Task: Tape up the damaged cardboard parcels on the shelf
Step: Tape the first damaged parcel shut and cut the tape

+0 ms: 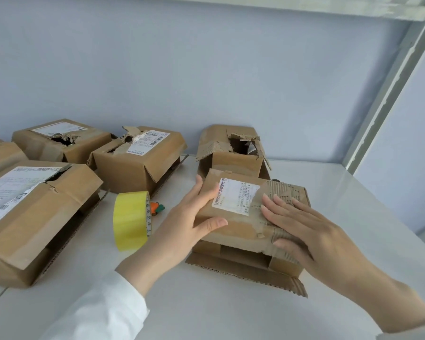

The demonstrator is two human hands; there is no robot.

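- The yellow tape roll (130,219) stands on its edge on the white shelf (231,307), so I'll place everything from that.
- The parcel being worked on (241,229) sits just right of the tape roll. It's a small brown box with a white label on top, and the outer paper is ripped off the right side so the corrugation shows. A loose flap sticks out from under it at the front.
- The left hand (182,222) comes in between the tape roll and that parcel. Its fingers lie fairly straight along the box's left edge, with the thumb laid across the top near the front. It's pressing, not really clutching.
- The right hand (312,227) is on the parcel's side away from the tape roll. It rests flat on the torn corrugated patch with fingers straight and a bit spread, thumb over the front edge.
- A little orange and green thing (156,207) lies right behind the tape roll, touching it or close to it. I can't tell what it is.
- Behind and right of the tape roll, past the held parcel, is another box (231,165) with a ragged hole in its top.
- Straight behind the tape roll is a labelled box (138,165) with a torn-up lid.
- Behind and left of the tape roll is a box with a punched hole (88,141).
- Just left of the tape roll is a big box with a cracked top (35,222).
- A white sleeve (103,310) covers the left arm, in front of the tape roll.
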